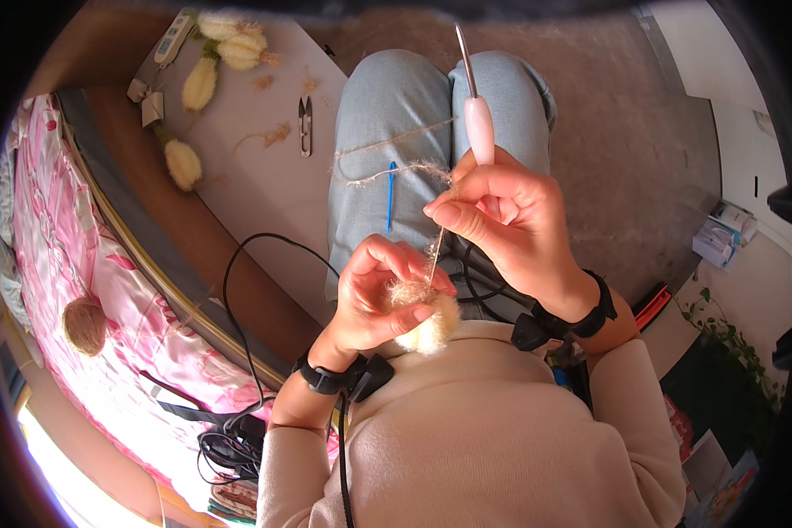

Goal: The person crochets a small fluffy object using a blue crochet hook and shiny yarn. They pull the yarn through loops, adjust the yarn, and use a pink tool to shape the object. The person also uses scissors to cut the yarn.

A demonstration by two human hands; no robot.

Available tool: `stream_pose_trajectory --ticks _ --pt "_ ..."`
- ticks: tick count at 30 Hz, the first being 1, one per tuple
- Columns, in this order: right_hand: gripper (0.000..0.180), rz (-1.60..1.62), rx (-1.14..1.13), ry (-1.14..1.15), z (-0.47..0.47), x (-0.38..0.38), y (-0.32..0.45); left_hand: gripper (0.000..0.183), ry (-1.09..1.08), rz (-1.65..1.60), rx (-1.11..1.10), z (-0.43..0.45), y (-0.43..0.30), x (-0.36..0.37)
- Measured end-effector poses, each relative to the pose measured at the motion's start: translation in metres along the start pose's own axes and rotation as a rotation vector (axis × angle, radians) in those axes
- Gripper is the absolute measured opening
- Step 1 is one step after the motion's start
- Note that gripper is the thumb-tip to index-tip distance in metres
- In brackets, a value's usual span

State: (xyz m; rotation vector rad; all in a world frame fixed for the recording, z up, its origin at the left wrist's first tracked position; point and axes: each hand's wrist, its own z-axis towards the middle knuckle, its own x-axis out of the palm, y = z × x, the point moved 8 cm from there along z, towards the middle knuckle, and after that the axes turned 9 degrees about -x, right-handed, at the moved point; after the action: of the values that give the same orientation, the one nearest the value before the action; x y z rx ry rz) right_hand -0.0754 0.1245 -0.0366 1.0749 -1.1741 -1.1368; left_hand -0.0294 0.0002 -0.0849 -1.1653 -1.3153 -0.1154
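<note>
My left hand (379,297) grips a small fuzzy crocheted piece (429,327), cream-yellow with a brown patch on top. A brown fuzzy yarn strand (437,254) runs up from that patch, taut, to my right hand (501,211). Thumb and fingertips of the right hand pinch the strand. The same hand keeps a crochet hook (480,125) tucked in it, pink handle in the palm and metal shaft pointing away from me. Past the pinch, the loose yarn trails over my jeans. A blue plastic yarn needle (391,198) lies on the jeans, left of the right hand.
Thread snips (305,127), brown yarn scraps (277,134) and several cream fuzzy crocheted pieces (200,84) lie on a pale surface at the left. A brown yarn ball (84,326) rests on pink patterned bedding (115,290). Black cables (237,277) run beside my left arm.
</note>
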Motion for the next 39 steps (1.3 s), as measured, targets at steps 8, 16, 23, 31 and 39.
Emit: stream_pose_trajectory --ticks 8,16,23,31,39 --pt "0.007 0.078 0.058 0.008 0.002 0.003 -0.008 0.043 -0.037 0.12 -0.064 -0.003 0.001 -0.008" --pt "0.009 0.048 0.194 0.112 -0.002 0.009 -0.022 0.043 -0.061 0.141 -0.204 -0.013 0.011 -0.015" --pt "0.01 0.085 0.135 0.034 0.007 0.003 -0.014 0.038 -0.059 0.297 -0.236 -0.011 0.017 -0.016" --pt "0.022 -0.053 0.111 -0.105 0.053 -0.034 -0.003 0.043 -0.091 0.185 -0.219 -0.019 0.013 -0.021" --pt "0.023 -0.054 0.18 0.184 0.082 -0.005 -0.038 0.033 -0.182 0.172 -0.04 -0.021 0.0 -0.035"
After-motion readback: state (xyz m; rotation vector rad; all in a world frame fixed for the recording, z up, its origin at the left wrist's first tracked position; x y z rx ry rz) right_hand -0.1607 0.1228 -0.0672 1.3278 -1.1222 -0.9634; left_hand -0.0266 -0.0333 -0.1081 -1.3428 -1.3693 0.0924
